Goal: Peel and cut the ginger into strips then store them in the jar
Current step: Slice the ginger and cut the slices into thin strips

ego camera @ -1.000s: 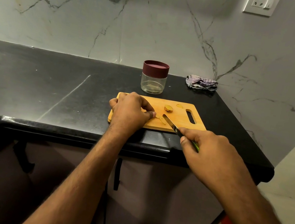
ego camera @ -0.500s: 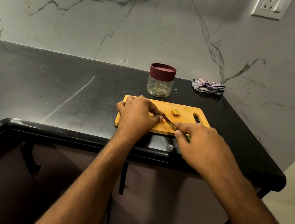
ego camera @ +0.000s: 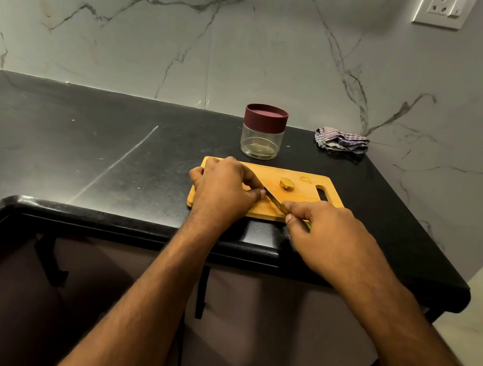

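Gripping the green-handled knife (ego camera: pixel 276 203) in curled fingers, the right hand (ego camera: pixel 325 235) now sits closer to the left hand (ego camera: pixel 224 191), whose bent fingertips pin a largely hidden ginger piece against the blade. Beyond the fingers, a ginger chunk (ego camera: pixel 286 184) lies on the flat wooden board (ego camera: pixel 302 193). Farther back stands the clear, maroon-lidded jar (ego camera: pixel 263 131), holding only faint residue.

A single head-worn wide-angle view looks forward and down from above the near edge of the black stone countertop (ego camera: pixel 78 155). It faces the grey-veined marble wall (ego camera: pixel 255 57) behind that countertop, with both forearms reaching in from the bottom, close to the lens.
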